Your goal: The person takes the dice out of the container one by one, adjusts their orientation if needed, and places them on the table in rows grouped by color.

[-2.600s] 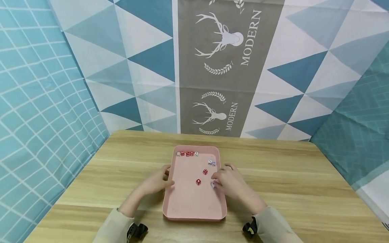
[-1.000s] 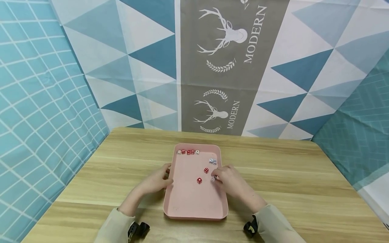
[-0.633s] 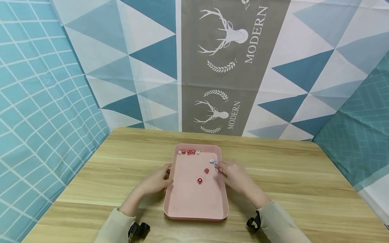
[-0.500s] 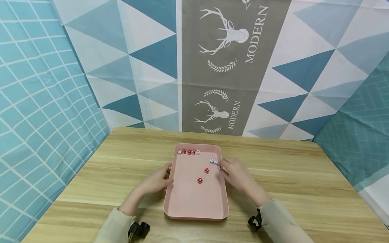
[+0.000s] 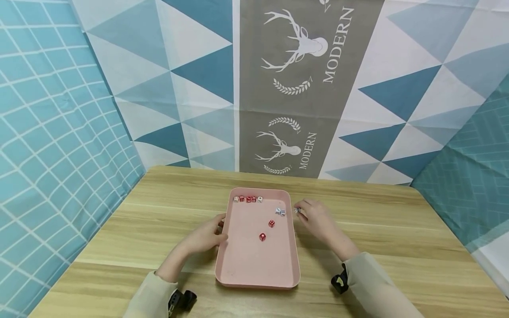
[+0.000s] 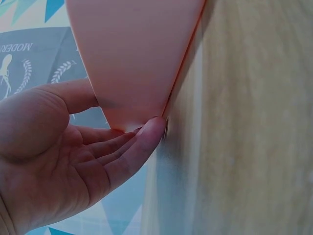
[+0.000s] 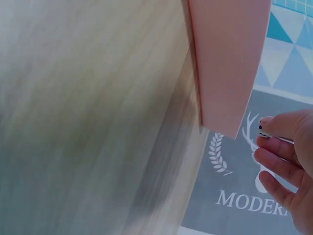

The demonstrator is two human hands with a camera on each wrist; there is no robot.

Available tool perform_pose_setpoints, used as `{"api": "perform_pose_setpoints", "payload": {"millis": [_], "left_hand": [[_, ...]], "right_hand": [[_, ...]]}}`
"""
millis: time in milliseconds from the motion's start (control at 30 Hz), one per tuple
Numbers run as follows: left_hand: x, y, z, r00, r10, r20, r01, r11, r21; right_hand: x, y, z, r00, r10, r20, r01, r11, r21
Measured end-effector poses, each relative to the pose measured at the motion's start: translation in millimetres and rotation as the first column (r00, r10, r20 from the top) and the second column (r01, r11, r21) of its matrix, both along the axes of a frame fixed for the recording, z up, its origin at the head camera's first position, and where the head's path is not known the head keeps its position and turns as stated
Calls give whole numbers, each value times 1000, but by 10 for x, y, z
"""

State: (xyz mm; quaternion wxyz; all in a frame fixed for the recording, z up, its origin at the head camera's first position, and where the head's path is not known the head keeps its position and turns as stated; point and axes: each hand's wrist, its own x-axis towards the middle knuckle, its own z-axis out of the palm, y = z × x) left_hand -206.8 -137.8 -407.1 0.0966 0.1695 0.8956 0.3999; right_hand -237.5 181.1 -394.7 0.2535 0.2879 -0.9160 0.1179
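Observation:
A pink tray [image 5: 256, 267] lies on the wooden table. Its left side is held by my left hand [image 5: 203, 236], thumb over the rim and fingers along the outer wall, as the left wrist view also shows. Just outside the right rim, my right hand [image 5: 320, 221] pinches a white die [image 5: 297, 210] between thumb and index finger; the right wrist view shows this die [image 7: 264, 132] at the fingertips, raised beside the tray wall. Inside the tray are two white dice [image 5: 280, 212] near the right wall, a red die [image 5: 271, 223] below them and another red die [image 5: 262, 237] nearer the middle.
Along the tray's far wall stands a row of several red and white dice [image 5: 248, 199]. The wooden table [image 5: 389, 247] spreads out on both sides. Behind it hangs a patterned cloth [image 5: 199, 88] with triangles and deer heads.
My right hand has picked up the white die from the tray's right side and carried it up and over the right rim. The left hand has kept its grip on the tray.

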Motion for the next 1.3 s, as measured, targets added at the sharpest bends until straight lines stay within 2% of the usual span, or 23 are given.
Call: {"api": "perform_pose_setpoints", "payload": {"millis": [333,567,800,1067,1167,1300], "left_hand": [[-5,-2,-4,1000,-12,-10,12,1000,-9],[12,4,13,1000,16,-4,-16,1000,-22],[27,11,43,1000,14,2,-14,1000,-14],[38,5,0,1000,-25,-11,25,1000,-14],[31,1,-19,1000,-22,-6,22,1000,-2],[14,-10,-25,1000,-4,-11,4,1000,-2]], "right_hand": [[-88,67,-68,999,-35,-25,34,999,-26],[-175,106,-125,998,-57,-2,57,998,-18],[-274,151,-170,989,-94,115,98,995,-34],[-304,178,-237,959,-145,245,148,989,5],[-326,183,-269,951,-149,271,150,989,18],[-374,180,-278,954,-142,264,141,990,24]]}}
